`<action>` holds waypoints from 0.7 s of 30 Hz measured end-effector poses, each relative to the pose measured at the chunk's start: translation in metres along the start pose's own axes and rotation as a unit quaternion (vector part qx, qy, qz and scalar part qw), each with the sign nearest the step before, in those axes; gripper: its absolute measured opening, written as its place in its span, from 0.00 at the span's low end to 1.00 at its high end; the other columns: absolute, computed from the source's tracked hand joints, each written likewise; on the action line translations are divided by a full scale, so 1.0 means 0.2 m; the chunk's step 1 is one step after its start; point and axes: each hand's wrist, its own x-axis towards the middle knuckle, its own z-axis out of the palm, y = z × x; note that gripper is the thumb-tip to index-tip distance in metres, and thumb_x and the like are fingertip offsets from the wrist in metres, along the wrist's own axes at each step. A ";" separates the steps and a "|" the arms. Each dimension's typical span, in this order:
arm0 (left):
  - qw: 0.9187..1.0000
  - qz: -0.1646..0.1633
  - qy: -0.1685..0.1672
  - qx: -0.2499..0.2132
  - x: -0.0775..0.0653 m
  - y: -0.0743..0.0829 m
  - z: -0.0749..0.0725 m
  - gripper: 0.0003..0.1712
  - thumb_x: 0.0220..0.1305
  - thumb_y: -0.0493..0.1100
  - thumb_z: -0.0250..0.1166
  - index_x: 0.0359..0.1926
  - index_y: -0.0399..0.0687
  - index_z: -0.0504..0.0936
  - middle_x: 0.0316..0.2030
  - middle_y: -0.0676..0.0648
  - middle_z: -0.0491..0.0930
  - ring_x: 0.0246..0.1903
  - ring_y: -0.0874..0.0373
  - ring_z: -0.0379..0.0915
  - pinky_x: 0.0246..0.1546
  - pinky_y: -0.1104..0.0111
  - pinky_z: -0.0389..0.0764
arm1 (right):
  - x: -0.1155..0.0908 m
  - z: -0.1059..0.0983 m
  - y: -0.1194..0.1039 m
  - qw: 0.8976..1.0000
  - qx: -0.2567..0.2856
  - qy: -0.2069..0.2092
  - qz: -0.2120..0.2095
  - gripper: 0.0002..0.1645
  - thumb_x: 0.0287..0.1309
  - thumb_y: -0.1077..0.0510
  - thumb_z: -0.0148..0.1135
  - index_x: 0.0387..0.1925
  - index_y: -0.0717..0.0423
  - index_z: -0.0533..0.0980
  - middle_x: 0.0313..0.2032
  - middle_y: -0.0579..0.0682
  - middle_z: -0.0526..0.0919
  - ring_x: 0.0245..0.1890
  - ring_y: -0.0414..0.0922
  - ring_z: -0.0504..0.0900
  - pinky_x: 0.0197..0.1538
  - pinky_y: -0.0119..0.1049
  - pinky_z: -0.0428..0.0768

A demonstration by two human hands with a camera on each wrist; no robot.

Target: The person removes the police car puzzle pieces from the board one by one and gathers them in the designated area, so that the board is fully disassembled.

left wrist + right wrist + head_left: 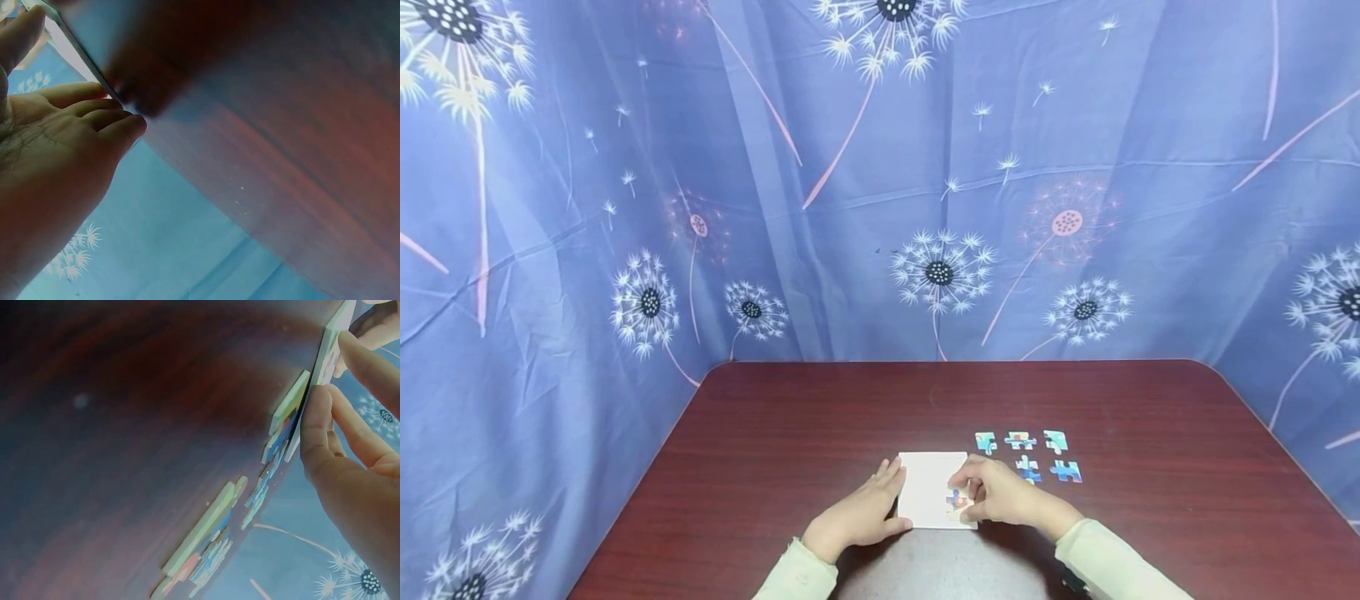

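A white square board [922,487] lies flat near the table's front, with a colourful jigsaw puzzle piece [957,498] at its lower right corner. My right hand [1003,493] holds that piece between thumb and curled fingers, over the board's right side. In the right wrist view the right hand [356,444] has its fingertips at the board's edge; the piece is mostly hidden there. With fingers nearly straight, my left hand [863,510] rests against the board's left edge. The left wrist view shows the left hand [62,137] touching the edge of the board.
Several loose jigsaw pieces [1020,440] lie right of the board and behind it, one of them [1066,472] farthest right. Dark red-brown wood makes up the table [760,442]. A blue curtain [850,275] with dandelion prints hangs behind it and along its sides.
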 end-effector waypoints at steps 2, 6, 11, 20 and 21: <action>1.000 -0.002 -0.001 0.003 0.00 0.00 0.00 0.41 0.58 0.54 0.55 0.63 0.30 0.54 0.65 0.34 0.47 0.64 0.42 0.42 0.61 0.56 0.53 | 0.00 0.00 0.01 1.000 -0.003 -0.001 -0.002 0.22 0.35 0.63 0.70 0.39 0.62 0.76 0.31 0.49 0.71 0.26 0.40 0.73 0.30 0.28 0.76; 1.000 -0.007 -0.003 0.009 0.00 0.02 -0.01 0.41 0.58 0.54 0.55 0.63 0.30 0.54 0.65 0.35 0.48 0.64 0.43 0.43 0.61 0.57 0.53 | -0.01 0.01 0.01 1.000 -0.011 0.003 -0.023 0.20 0.35 0.62 0.70 0.36 0.62 0.77 0.31 0.49 0.71 0.25 0.38 0.73 0.29 0.27 0.75; 1.000 -0.010 -0.003 0.014 -0.01 0.03 -0.03 0.41 0.58 0.53 0.56 0.62 0.30 0.55 0.64 0.35 0.48 0.64 0.43 0.44 0.61 0.57 0.53 | -0.01 0.00 0.01 0.999 -0.017 0.008 -0.030 0.20 0.34 0.63 0.70 0.34 0.62 0.76 0.28 0.49 0.70 0.23 0.37 0.73 0.28 0.27 0.75; 1.000 -0.017 -0.008 0.004 -0.01 0.05 -0.05 0.41 0.57 0.53 0.57 0.62 0.29 0.55 0.64 0.34 0.48 0.64 0.43 0.44 0.61 0.57 0.54 | 0.00 0.00 0.00 1.000 0.021 -0.001 0.006 0.19 0.33 0.67 0.69 0.33 0.56 0.74 0.26 0.50 0.73 0.24 0.40 0.73 0.27 0.28 0.75; 1.000 -0.018 -0.009 0.002 -0.01 0.05 -0.05 0.41 0.57 0.52 0.57 0.62 0.29 0.55 0.64 0.34 0.48 0.64 0.43 0.44 0.61 0.57 0.54 | 0.00 0.00 0.00 1.000 0.026 -0.001 0.005 0.19 0.33 0.68 0.68 0.33 0.56 0.74 0.25 0.50 0.74 0.24 0.41 0.73 0.26 0.28 0.75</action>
